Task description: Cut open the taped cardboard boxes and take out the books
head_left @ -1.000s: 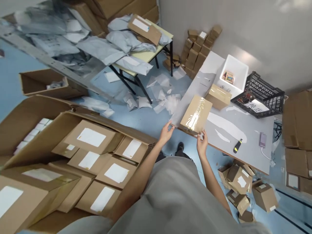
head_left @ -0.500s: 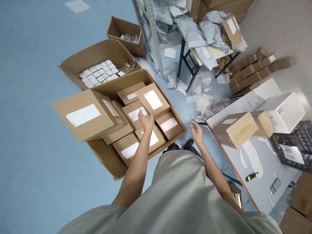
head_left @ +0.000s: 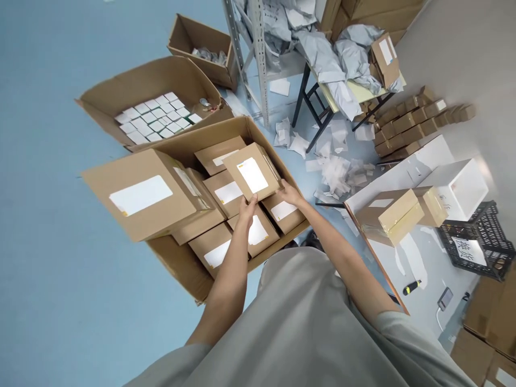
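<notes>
Both of my hands are on a small cardboard box (head_left: 231,161) with a white label, which sits above the other boxes. My left hand (head_left: 246,208) grips its near left corner, thumb on top. At its right side, the fingers of my right hand (head_left: 290,193) press against the edge. Beneath and around it, several labelled brown boxes (head_left: 226,193) fill a large open carton (head_left: 173,269). A bigger labelled box (head_left: 141,226) rests at the carton's left, higher than the rest.
Behind stands an open carton (head_left: 121,88) of small white boxes, with another open carton (head_left: 181,35) beyond. A metal shelf post (head_left: 260,64) rises nearby. At right, a table (head_left: 397,269) bears taped boxes, a black crate (head_left: 479,269) and a yellow-black cutter (head_left: 411,287). Paper scraps (head_left: 336,172) litter the floor.
My right hand has come left from beside the carton onto the small box. My left hand has shifted slightly down to the box's near corner, and the box now looks slightly tilted.
</notes>
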The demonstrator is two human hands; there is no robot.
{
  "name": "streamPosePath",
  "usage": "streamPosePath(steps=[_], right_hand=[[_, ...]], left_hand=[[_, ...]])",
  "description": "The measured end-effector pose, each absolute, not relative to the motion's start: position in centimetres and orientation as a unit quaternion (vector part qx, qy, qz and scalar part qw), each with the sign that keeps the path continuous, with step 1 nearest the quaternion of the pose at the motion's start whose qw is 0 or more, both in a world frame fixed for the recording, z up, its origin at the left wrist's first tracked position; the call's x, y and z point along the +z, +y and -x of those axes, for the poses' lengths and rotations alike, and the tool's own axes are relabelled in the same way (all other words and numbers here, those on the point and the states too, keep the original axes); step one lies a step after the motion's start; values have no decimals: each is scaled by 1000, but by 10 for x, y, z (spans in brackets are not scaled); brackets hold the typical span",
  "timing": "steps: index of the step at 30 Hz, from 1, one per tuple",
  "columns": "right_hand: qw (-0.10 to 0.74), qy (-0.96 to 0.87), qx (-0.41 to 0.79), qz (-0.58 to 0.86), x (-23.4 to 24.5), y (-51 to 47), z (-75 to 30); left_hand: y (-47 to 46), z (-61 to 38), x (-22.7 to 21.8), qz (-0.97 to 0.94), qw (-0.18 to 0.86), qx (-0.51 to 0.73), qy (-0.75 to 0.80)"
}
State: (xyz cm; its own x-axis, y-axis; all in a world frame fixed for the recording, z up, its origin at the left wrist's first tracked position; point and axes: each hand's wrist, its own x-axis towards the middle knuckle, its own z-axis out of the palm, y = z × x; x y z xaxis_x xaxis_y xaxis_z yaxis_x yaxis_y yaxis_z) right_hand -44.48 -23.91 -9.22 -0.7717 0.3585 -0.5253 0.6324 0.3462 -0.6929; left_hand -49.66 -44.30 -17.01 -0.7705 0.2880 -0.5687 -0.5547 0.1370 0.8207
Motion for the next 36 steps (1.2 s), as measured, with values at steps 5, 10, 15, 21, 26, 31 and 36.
streamPosePath(steps=[5, 10, 15, 21, 26, 31, 36], right_hand=[[40, 796, -535, -279, -75, -257, 433], [-120, 748, -598, -262, -21, -234, 360], [-294, 660, -579, -377, 34, -192, 258], [-455, 552, -474, -514, 62, -145, 122], [-565, 404, -408, -592, 44, -123, -3], [-602, 259, -437, -616, -3, -115, -93], [-578, 231, -505, -598, -55, -105, -115]], left_hand=[[-465, 501, -140, 92, 337, 656, 669], [-429, 491, -77, -70, 274, 688, 669], [-325, 449, -18, -221, 314, 681, 623], [-191, 335, 32, -449, 318, 592, 588], [-122, 199, 75, -671, 269, 442, 532], [-103, 76, 83, -796, 249, 318, 451], [-92, 15, 45, -829, 236, 240, 447]])
